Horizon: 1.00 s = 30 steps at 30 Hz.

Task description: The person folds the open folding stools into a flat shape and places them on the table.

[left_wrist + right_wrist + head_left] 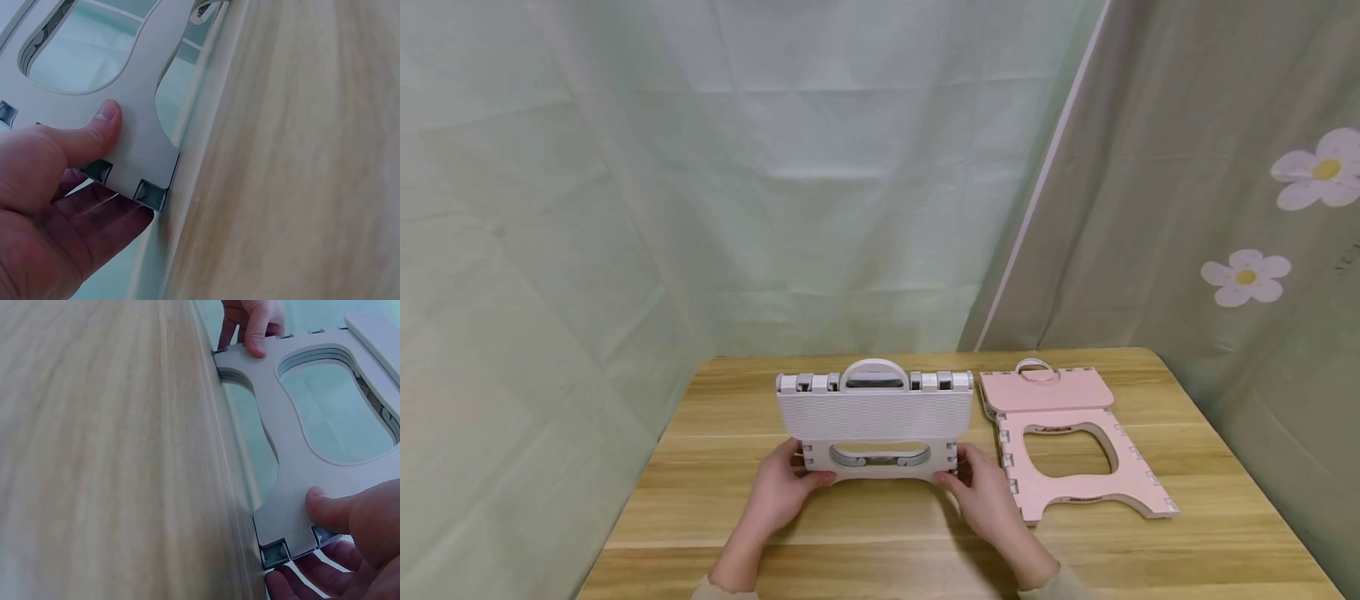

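Note:
A white folding step stool (pixel 874 415) stands upright on its legs near the middle of the table, its ridged seat panel tilted toward me and a curved handle on top. My left hand (pixel 778 492) grips the left leg edge, the thumb (pixel 107 122) on the front face and the fingers around the side. On the opposite edge my right hand (pixel 988 497) holds the stool the same way, its thumb (pixel 325 506) pressed on the front. In both wrist views the leg panel shows a large cut-out. The stool's back is hidden in the head view.
A pink folding step stool (pixel 1067 398) lies on the wooden table (pixel 700 467), just right of my right hand. Behind the table hangs a pale green curtain (pixel 850 208), with a darker curtain bearing white flowers (pixel 1246 277) on the right.

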{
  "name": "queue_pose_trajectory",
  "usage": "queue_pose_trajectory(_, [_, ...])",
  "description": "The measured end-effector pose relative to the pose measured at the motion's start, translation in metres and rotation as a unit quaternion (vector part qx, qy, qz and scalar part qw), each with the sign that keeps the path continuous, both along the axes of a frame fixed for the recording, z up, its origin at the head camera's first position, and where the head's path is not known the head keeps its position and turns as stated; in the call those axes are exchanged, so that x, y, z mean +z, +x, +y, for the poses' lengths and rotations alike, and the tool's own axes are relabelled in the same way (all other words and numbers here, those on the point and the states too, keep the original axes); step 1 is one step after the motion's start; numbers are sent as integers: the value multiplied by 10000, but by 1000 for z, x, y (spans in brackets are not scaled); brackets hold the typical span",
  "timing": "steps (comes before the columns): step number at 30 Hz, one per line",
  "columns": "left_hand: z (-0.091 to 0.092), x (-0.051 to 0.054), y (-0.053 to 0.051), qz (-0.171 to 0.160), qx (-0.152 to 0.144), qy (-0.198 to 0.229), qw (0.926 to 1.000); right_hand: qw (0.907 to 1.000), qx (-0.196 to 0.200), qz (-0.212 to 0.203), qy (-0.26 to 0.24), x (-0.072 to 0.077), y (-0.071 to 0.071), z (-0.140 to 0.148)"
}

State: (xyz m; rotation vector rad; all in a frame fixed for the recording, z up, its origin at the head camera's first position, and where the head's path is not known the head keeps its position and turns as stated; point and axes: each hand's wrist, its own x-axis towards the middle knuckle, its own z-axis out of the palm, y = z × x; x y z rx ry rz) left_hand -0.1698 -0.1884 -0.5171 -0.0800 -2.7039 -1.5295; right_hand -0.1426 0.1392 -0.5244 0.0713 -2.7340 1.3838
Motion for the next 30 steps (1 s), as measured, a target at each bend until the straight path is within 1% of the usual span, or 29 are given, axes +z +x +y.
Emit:
queue_pose_trajectory(5, [-1, -4, 0, 9, -3, 13, 10000, 9999, 15, -160, 25, -4, 0, 1])
queue_pose_trajectory(9, [-3, -6, 1, 8, -13, 39, 10000, 9999, 82, -122, 33, -5, 3, 1])
queue_pose_trajectory(12, [-3, -6, 0, 56, -22, 109, 9999, 9998, 155, -7, 79, -4, 3, 1])
queue_pose_trajectory(16, [-2, -5, -3, 198, -110, 145, 9996, 9997, 166, 74, 184, -5, 0, 3])
queue_pose_trajectory(20, [-2, -4, -3, 285, -169, 151, 9993, 9998, 169, 61, 84, -5, 0, 2])
queue_pose_trajectory(22, [-2, -3, -3, 283, -170, 144, 9994, 9997, 247, 65, -20, -3, 1, 2])
queue_pose_trajectory(26, [-5, 3, 0, 111, -197, 30, 9997, 9991, 373, 24, -205, 2, 3, 0])
queue_pose_trajectory(30, [-9, 11, 2, -141, -307, -69, 9994, 9986, 454, -57, -260, 8, 5, 2])
